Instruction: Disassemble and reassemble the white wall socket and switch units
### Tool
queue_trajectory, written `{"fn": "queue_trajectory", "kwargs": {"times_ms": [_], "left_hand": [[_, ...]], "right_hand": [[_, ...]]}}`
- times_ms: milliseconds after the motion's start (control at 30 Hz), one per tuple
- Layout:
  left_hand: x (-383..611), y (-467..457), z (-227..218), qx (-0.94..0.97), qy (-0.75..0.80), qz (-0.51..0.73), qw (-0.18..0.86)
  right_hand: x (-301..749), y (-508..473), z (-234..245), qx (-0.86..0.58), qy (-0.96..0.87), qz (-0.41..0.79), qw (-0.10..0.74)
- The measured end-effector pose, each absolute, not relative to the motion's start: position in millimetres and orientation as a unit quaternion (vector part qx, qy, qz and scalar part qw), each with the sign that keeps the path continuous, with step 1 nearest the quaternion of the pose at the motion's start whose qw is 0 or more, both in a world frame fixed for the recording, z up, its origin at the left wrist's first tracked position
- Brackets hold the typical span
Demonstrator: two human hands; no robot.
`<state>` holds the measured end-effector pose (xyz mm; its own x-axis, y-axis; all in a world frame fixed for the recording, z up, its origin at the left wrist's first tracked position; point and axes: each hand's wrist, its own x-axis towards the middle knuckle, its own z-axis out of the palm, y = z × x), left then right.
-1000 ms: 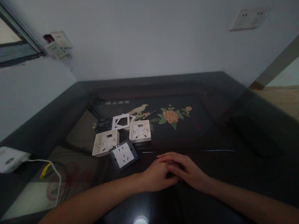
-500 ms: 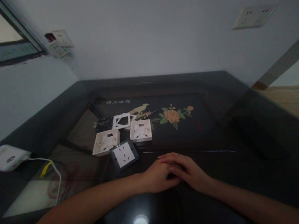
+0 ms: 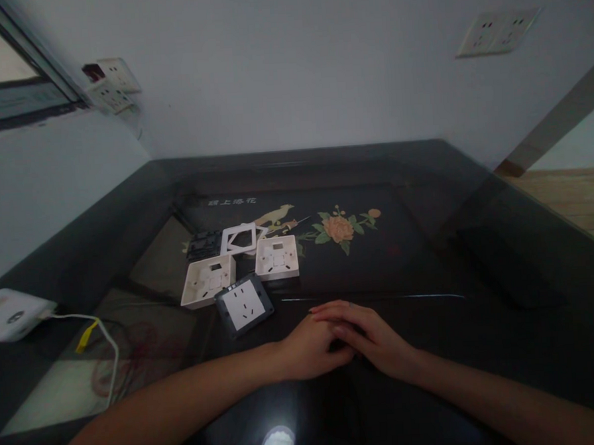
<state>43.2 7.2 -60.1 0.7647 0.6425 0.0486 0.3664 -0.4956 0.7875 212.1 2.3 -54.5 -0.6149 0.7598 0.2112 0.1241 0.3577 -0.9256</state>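
Note:
My left hand (image 3: 306, 348) lies on the dark tabletop, its thumb stretched out and its fingers mostly hidden under the other hand. Across it rests my right hand (image 3: 383, 344), fingers extended and lying over the left. No object shows in either. Closest to them is a socket panel (image 3: 245, 306) with a white face and dark grey frame, beyond the left wrist. Behind it sit two white mounting boxes, one on the left (image 3: 195, 287) and one on the right (image 3: 277, 258). A white square frame (image 3: 223, 243) overlaps another white frame beside dark plastic parts (image 3: 203, 244).
A white device (image 3: 13, 314) with a white cable (image 3: 115, 355) and yellow tag (image 3: 86, 337) stands at the left. A dark flat object (image 3: 508, 268) lies at the right. Wall sockets (image 3: 499, 32) are mounted above the glossy table (image 3: 398, 157), which bears a flower-and-bird picture.
The whole view has shifted slightly, so everything appears a little further left. My hands stay laid together, and the parts on the table have not moved.

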Motion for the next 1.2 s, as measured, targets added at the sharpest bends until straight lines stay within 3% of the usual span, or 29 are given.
{"fn": "queue_trajectory", "kwargs": {"times_ms": [1200], "left_hand": [[43.8, 3.8, -53.5, 0.868, 0.297, 0.137, 0.373]], "right_hand": [[214.3, 2.5, -50.8, -0.279, -0.768, 0.478, 0.322]]}}
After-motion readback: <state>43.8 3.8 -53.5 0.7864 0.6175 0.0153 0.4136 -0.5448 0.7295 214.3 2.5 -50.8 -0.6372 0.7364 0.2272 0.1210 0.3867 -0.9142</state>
